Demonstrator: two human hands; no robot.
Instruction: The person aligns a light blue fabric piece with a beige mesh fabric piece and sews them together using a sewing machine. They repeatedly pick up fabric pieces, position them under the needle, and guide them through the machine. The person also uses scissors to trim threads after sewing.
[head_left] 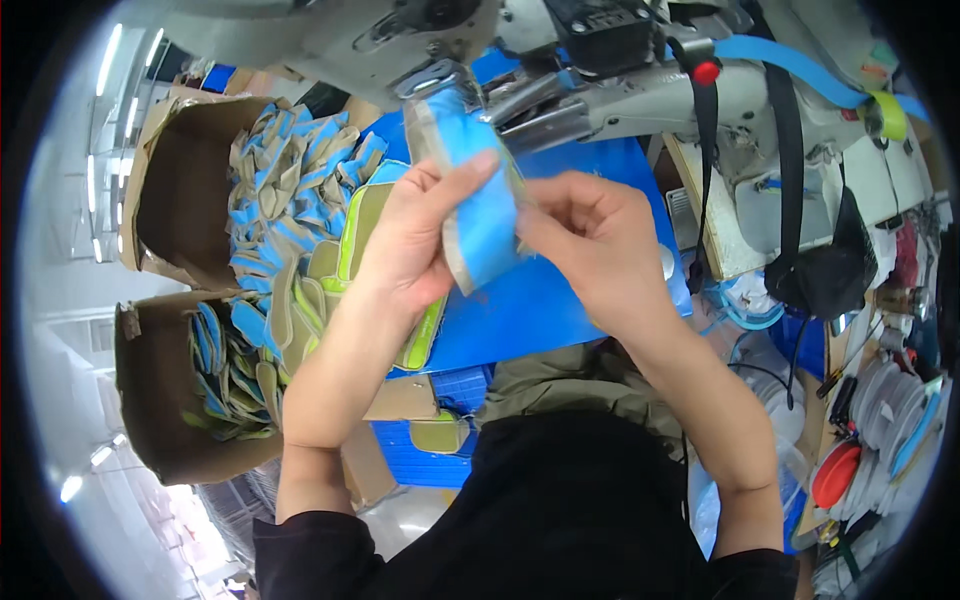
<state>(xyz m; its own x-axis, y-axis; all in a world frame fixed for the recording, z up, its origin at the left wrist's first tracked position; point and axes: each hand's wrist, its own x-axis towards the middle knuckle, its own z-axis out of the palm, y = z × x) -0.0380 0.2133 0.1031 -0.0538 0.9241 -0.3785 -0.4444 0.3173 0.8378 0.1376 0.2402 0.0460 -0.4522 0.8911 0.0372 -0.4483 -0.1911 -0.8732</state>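
Near a carton (pixel 150 405) of fabric pieces (pixel 242 385), both hands' fingers (pixel 468 180) (pixel 548 234) grip a blue strip (pixel 487 242).

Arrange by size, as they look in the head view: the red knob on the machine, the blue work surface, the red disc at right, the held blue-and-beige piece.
1. Blue work surface
2. Blue-and-beige piece, perhaps enlarged by nearness to the camera
3. Red disc
4. Red knob

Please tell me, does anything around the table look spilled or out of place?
Perhaps one: a small olive-beige fabric piece with green edging lies below the near edge of the blue tabletop, apart from the jumbled heap of blue and beige fabric pieces. It may have slipped down.
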